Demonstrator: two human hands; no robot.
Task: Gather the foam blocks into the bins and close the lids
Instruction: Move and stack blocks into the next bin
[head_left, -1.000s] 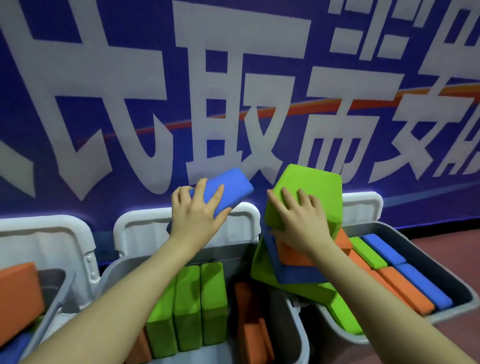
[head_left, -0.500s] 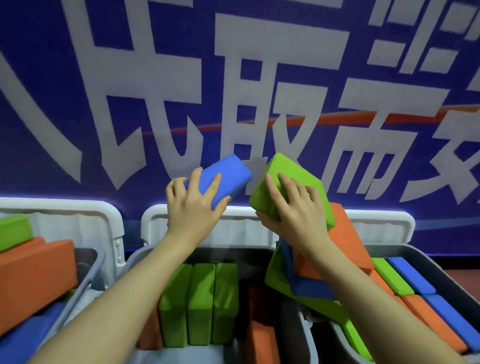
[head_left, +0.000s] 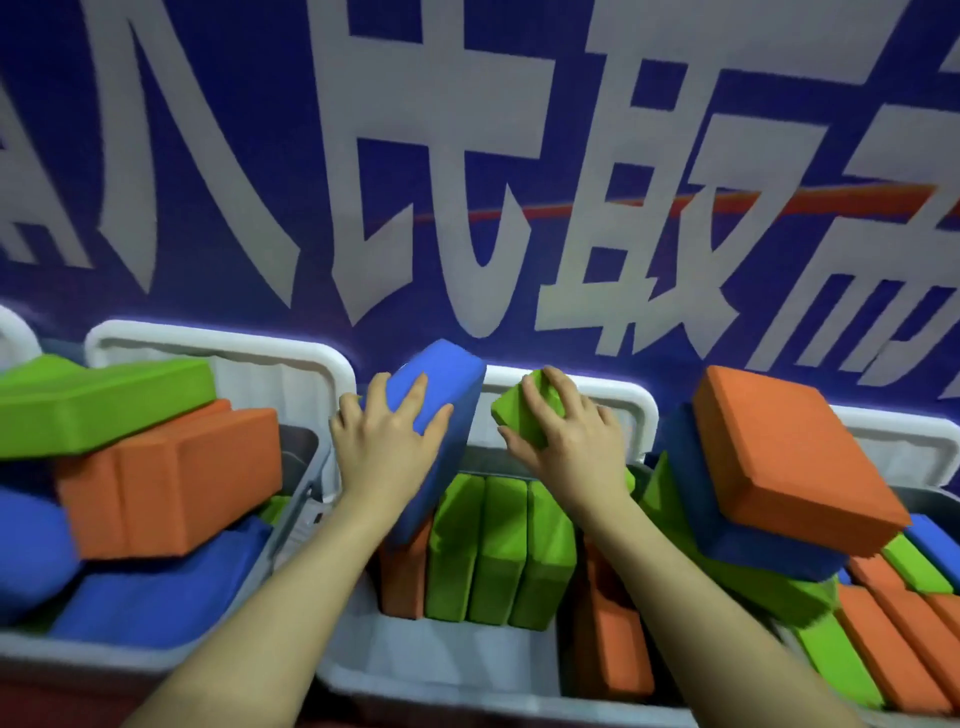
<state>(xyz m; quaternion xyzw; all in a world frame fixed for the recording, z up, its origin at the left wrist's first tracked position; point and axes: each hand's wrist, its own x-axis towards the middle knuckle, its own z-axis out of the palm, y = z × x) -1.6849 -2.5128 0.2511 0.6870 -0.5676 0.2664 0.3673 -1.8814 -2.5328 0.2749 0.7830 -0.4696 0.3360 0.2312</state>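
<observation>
Left hand (head_left: 387, 447) on blue block (head_left: 441, 384), white-lettered banner (head_left: 467, 156) behind

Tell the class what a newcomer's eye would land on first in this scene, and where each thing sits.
First, the two hands at centre: the left hand grips a blue foam block and the right hand grips a green foam block, both above the middle bin. Next, the tilted orange block topping the heap at right. Behind everything hangs a blue banner with huge white characters.
</observation>
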